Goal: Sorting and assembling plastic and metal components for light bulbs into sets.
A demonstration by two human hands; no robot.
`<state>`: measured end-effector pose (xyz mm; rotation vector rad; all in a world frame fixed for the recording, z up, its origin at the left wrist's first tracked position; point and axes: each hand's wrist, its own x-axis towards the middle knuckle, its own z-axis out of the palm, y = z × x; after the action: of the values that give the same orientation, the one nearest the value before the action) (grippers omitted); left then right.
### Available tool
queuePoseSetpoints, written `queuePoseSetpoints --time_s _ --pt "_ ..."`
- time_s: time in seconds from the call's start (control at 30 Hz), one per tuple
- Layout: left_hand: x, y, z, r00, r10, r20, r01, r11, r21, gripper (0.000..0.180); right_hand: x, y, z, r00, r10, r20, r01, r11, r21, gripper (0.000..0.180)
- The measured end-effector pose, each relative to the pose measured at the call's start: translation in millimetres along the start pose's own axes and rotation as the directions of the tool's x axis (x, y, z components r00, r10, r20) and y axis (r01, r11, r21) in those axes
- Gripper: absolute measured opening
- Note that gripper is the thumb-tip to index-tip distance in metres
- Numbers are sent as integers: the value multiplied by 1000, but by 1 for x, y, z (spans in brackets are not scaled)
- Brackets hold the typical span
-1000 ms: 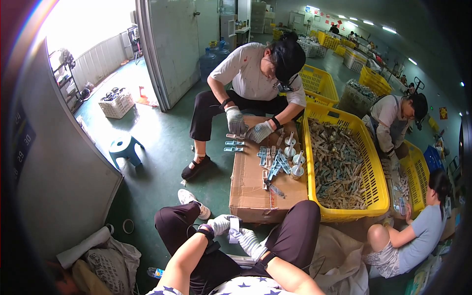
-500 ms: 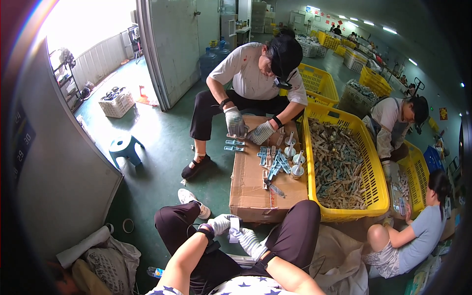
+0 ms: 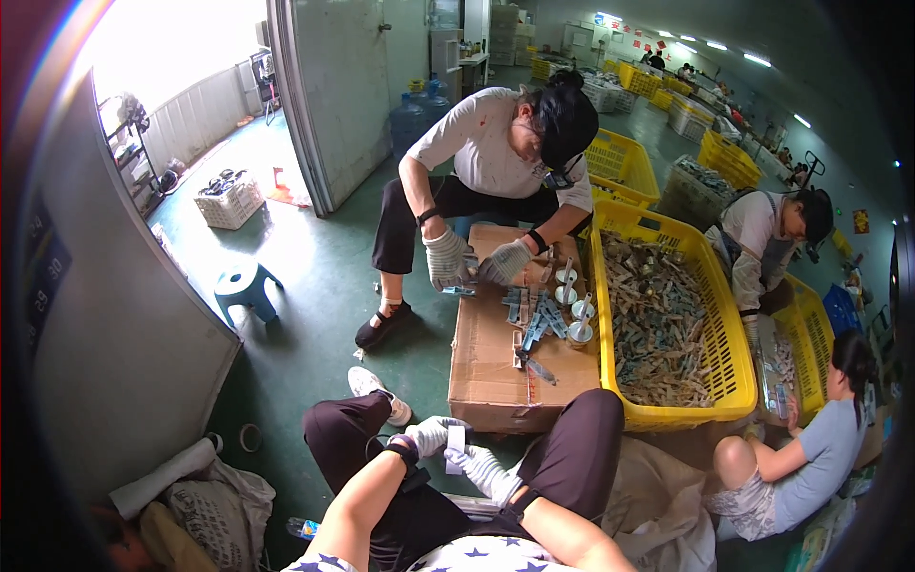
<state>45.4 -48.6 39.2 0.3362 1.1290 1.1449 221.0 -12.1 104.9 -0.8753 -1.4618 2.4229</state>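
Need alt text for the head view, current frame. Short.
The wearer's gloved left hand and gloved right hand hold a small pale strip between them. Opposite, a gloved co-worker bends over a cardboard box bearing blue clip-like pieces, beside a yellow crate heaped with jumbled small pieces.

You have a glossy green floor (image 3: 315,367) around you. A grey partition (image 3: 124,362) curves between eight and nine o'clock, with a blue plastic stool (image 3: 250,284) at nine. Glaring daylight fills a doorway (image 3: 172,52) at ten; a pale door (image 3: 343,105) stands at eleven; a ceiling strip light (image 3: 757,60) glows at two.
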Motion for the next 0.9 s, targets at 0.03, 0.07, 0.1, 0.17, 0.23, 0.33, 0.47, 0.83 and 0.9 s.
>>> queuePoseSetpoints --time_s 0.03,0.07,0.1,0.17,0.23,0.33,0.47,0.83,0.9 --pt "-1 -1 -1 1000 15 1 -15 999 48 20 1 -7 -4 995 21 94 -15 998 -67 26" --pt "-2 0 0 1000 28 8 -28 995 96 23 0 -14 -10 983 46 179 -22 991 -134 26" --pt "-3 3 6 1000 24 12 -25 995 98 23 4 -18 -19 972 67 224 -36 989 -142 32" --pt "-10 14 17 1000 1 10 -2 989 151 22 18 -53 -44 968 108 228 87 707 -702 42" --pt "-17 19 16 998 -42 -36 48 977 209 21 23 -96 -52 996 42 77 45 504 -863 48" --pt "-13 15 17 998 -54 -21 55 997 60 19 64 -112 -101 972 -204 -114 -55 275 -960 48" --pt "-13 9 11 998 -34 -47 39 994 103 16 76 -146 -121 905 -199 -377 -356 134 -925 45" --pt "-9 13 13 997 -58 -58 60 998 25 15 107 -130 -128 852 -364 -377 -422 -49 -905 24" --pt "-8 14 14 997 -58 -58 58 998 7 15 109 -131 -129 863 -311 -397 -426 -27 -904 24"
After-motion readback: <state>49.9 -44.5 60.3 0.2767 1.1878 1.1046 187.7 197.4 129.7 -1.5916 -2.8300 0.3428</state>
